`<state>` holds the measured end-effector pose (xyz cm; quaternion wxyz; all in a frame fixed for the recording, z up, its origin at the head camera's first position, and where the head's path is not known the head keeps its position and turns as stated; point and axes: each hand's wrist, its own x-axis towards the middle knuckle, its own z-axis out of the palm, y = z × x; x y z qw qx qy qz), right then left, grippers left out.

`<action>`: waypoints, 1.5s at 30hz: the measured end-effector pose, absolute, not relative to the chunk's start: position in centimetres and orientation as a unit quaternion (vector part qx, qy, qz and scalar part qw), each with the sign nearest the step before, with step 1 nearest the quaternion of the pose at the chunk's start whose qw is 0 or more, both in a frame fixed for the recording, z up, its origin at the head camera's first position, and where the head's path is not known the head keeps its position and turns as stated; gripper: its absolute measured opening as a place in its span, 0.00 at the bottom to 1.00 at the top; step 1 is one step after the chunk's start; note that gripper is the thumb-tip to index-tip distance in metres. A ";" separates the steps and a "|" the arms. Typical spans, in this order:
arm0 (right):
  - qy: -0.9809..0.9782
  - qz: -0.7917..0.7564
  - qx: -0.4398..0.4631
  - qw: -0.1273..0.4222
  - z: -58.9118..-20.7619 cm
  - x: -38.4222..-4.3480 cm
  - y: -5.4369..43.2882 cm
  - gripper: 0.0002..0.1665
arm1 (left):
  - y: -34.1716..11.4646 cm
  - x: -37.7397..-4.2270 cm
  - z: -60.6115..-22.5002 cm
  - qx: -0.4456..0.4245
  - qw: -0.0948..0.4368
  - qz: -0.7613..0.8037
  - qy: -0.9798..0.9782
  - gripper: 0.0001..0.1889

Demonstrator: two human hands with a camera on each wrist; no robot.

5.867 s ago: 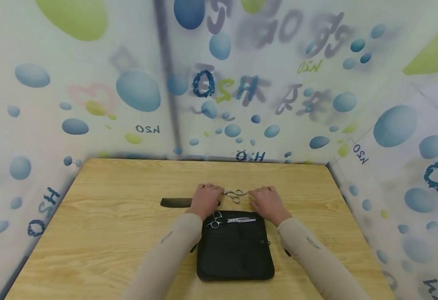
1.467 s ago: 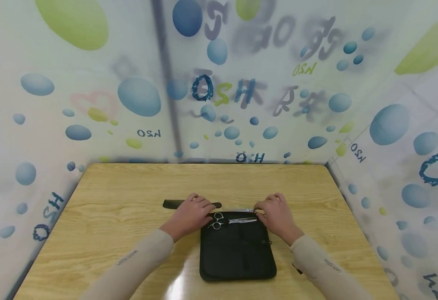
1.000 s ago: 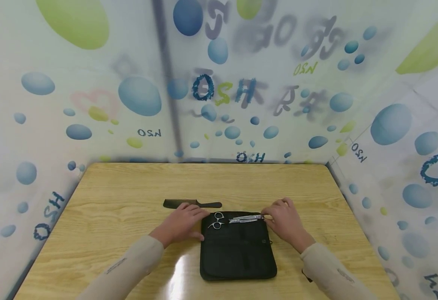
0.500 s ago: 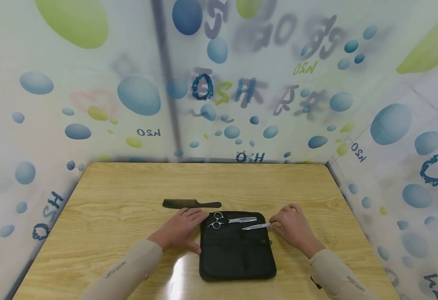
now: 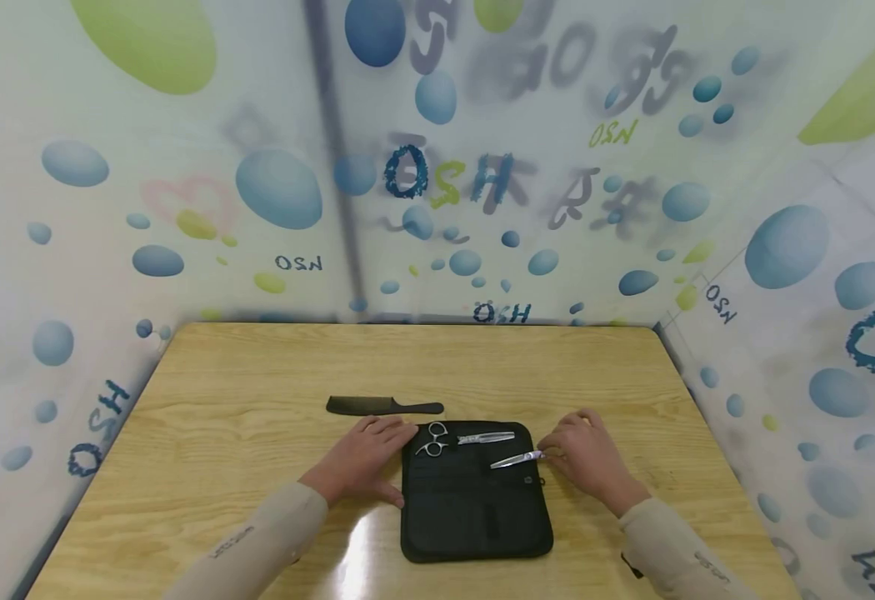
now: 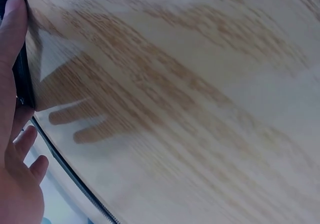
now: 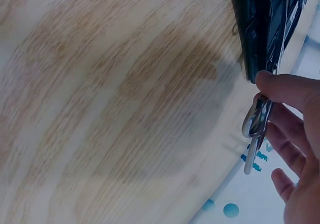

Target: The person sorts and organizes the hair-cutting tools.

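A black zip case (image 5: pixel 475 525) lies flat on the table. One pair of silver scissors (image 5: pixel 486 437) lies along its far part, handles to the left, its middle hidden under a black strap. My left hand (image 5: pixel 358 462) rests at the case's left edge with fingers extended; its thumb (image 6: pixel 14 21) touches the edge in the left wrist view. At the case's right side my right hand (image 5: pixel 587 458) pinches a second pair of scissors (image 5: pixel 516 460). Their blades point left over the case. The finger rings (image 7: pixel 257 119) hang below the thumb in the right wrist view.
A black comb (image 5: pixel 385 407) lies on the wooden table (image 5: pixel 257 358) just beyond the case. Patterned walls (image 5: pixel 437 208) stand behind the table and on both sides. A small dark piece (image 5: pixel 631 567) shows by the right sleeve.
My right hand has taken the second scissors from behind the case and brought them nearer, over its right part. My left hand has moved from the far side to the case's left edge.
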<state>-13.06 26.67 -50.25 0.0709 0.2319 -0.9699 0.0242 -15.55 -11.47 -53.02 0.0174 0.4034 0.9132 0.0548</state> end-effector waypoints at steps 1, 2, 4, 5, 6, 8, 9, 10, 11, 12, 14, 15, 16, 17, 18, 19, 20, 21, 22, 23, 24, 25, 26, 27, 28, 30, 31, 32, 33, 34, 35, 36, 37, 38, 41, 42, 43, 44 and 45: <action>-0.969 0.024 0.234 0.072 -50.3 -13.1 26.6 0.11 | -11.4 -15.5 -53.0 0.403 0.017 0.054 0.914 0.59; -0.969 0.022 0.236 0.073 -50.3 -13.1 26.5 0.11 | -11.4 -15.5 -52.9 0.402 0.016 0.053 0.914 0.59; -0.968 0.020 0.240 0.076 -50.4 -13.2 26.3 0.11 | -11.3 -15.5 -52.9 0.400 0.015 0.054 0.915 0.59; -0.967 0.020 0.241 0.075 -50.4 -13.2 26.2 0.11 | -11.3 -15.5 -52.9 0.399 0.014 0.055 0.915 0.59; -0.967 0.019 0.243 0.075 -50.4 -13.2 26.1 0.11 | -11.3 -15.5 -52.8 0.399 0.014 0.054 0.915 0.59; -0.965 0.015 0.249 0.075 -50.5 -13.2 25.9 0.11 | -11.2 -15.5 -52.8 0.397 0.014 0.051 0.916 0.59; -0.965 0.013 0.253 0.075 -50.5 -13.3 25.8 0.11 | -11.2 -15.5 -52.9 0.396 0.015 0.050 0.917 0.59; -0.963 0.014 0.257 0.076 -50.6 -13.3 25.7 0.11 | -11.2 -15.5 -52.9 0.395 0.016 0.049 0.917 0.59; -0.962 0.014 0.260 0.076 -50.6 -13.3 25.7 0.11 | -11.2 -15.5 -52.9 0.394 0.017 0.048 0.918 0.59; -0.961 0.014 0.264 0.076 -50.7 -13.3 25.6 0.11 | -11.1 -15.5 -52.9 0.393 0.018 0.047 0.918 0.59; -0.959 0.014 0.271 0.080 -50.8 -13.3 25.4 0.11 | -11.1 -15.5 -52.9 0.392 0.019 0.047 0.918 0.59; -0.959 0.014 0.273 0.080 -50.8 -13.3 25.4 0.11 | -11.1 -15.5 -52.9 0.392 0.019 0.047 0.919 0.59; -0.958 0.013 0.274 0.080 -50.9 -13.3 25.4 0.11 | -11.1 -15.5 -52.9 0.392 0.017 0.047 0.918 0.59; -0.958 0.013 0.276 0.079 -51.0 -13.4 25.3 0.11 | -11.1 -15.6 -52.9 0.393 0.016 0.047 0.918 0.59; -0.958 0.011 0.276 0.078 -51.0 -13.4 25.3 0.11 | -11.1 -15.6 -52.9 0.394 0.014 0.048 0.918 0.59; -0.958 0.010 0.277 0.077 -51.0 -13.3 25.2 0.11 | -11.1 -15.6 -53.0 0.394 0.013 0.048 0.918 0.59; -0.958 0.009 0.278 0.076 -51.0 -13.4 25.2 0.11 | -11.1 -15.6 -53.0 0.394 0.012 0.048 0.918 0.59; -0.958 0.008 0.278 0.074 -50.9 -13.4 25.2 0.11 | -11.1 -15.6 -53.0 0.394 0.010 0.049 0.918 0.59; -0.958 0.007 0.279 0.074 -50.9 -13.4 25.1 0.11 | -11.1 -15.6 -53.0 0.394 0.009 0.049 0.918 0.59; -0.957 0.006 0.279 0.073 -50.8 -13.4 25.1 0.11 | -11.1 -15.6 -53.1 0.394 0.009 0.049 0.918 0.58; -0.957 0.003 0.280 0.074 -50.8 -13.4 25.0 0.11 | -11.1 -15.6 -53.1 0.394 0.009 0.050 0.918 0.59; -0.957 0.001 0.281 0.074 -50.7 -13.4 25.0 0.10 | -11.1 -15.6 -53.1 0.393 0.010 0.049 0.918 0.59; -0.956 -0.001 0.282 0.075 -50.7 -13.5 25.0 0.10 | -11.1 -15.6 -53.1 0.393 0.010 0.049 0.918 0.59; -0.956 -0.003 0.283 0.076 -50.6 -13.5 24.9 0.10 | -11.1 -15.6 -53.1 0.392 0.011 0.049 0.919 0.58; -0.956 -0.004 0.284 0.077 -50.6 -13.6 24.9 0.10 | -11.1 -15.6 -53.2 0.391 0.011 0.049 0.919 0.59; -0.954 -0.006 0.288 0.081 -50.6 -13.6 24.9 0.10 | -11.1 -15.6 -53.2 0.391 0.012 0.051 0.919 0.58; -0.954 -0.007 0.288 0.081 -50.6 -13.6 24.9 0.10 | -11.1 -15.6 -53.2 0.391 0.012 0.052 0.919 0.58; -0.953 -0.007 0.290 0.082 -50.6 -13.7 24.9 0.10 | -11.1 -15.6 -53.3 0.392 0.011 0.053 0.918 0.58; -0.953 -0.008 0.291 0.083 -50.7 -13.7 24.9 0.10 | -11.1 -15.6 -53.3 0.392 0.011 0.054 0.918 0.58; -0.953 -0.008 0.293 0.084 -50.7 -13.7 24.8 0.10 | -11.0 -15.6 -53.3 0.392 0.011 0.054 0.918 0.58; -0.952 -0.009 0.294 0.085 -50.8 -13.7 24.8 0.10 | -11.0 -15.6 -53.3 0.392 0.011 0.054 0.918 0.58; -0.952 -0.010 0.295 0.086 -50.8 -13.7 24.8 0.10 | -11.0 -15.6 -53.2 0.392 0.011 0.054 0.918 0.58; -0.951 -0.010 0.295 0.088 -50.8 -13.7 24.8 0.10 | -11.0 -15.6 -53.2 0.392 0.011 0.052 0.919 0.58; -0.951 -0.009 0.296 0.089 -50.9 -13.8 24.8 0.10 | -11.0 -15.6 -53.2 0.391 0.011 0.051 0.919 0.58; -0.951 -0.007 0.297 0.091 -50.9 -13.8 24.6 0.10 | -11.0 -15.6 -53.2 0.391 0.011 0.049 0.919 0.58; -0.951 -0.007 0.297 0.089 -51.0 -13.9 24.6 0.10 | -11.0 -15.6 -53.2 0.392 0.011 0.048 0.919 0.58; -0.951 -0.007 0.296 0.087 -51.1 -13.9 24.5 0.10 | -11.0 -15.6 -53.2 0.392 0.011 0.047 0.919 0.58; -0.951 -0.008 0.296 0.086 -51.1 -13.9 24.5 0.10 | -11.0 -15.6 -53.2 0.393 0.011 0.047 0.918 0.58; -0.952 -0.009 0.296 0.083 -51.2 -13.9 24.4 0.11 | -11.0 -15.6 -53.2 0.394 0.011 0.048 0.918 0.58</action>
